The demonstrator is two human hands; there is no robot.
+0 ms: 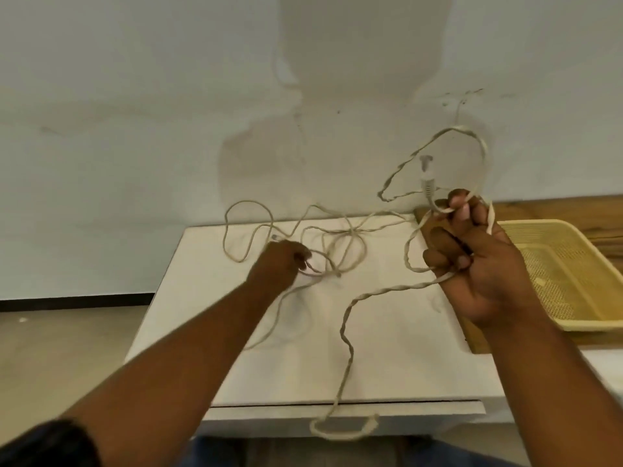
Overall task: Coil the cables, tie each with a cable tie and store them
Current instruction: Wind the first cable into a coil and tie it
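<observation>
A long cream cable (347,332) lies tangled across the white table (387,365), with a loop hanging over the front edge. My right hand (478,264) is raised at the table's right side and shut on the cable; a loop arches above it, and the grey plug end (427,182) sticks up beside the fingers. My left hand (279,264) is down on the table's middle, fingers closed on strands of the tangled cable. No cable tie is visible.
A yellow perforated plastic basket (553,274) sits on a wooden surface (573,207) to the right of the table. A pale wall stands directly behind. Floor shows at the left.
</observation>
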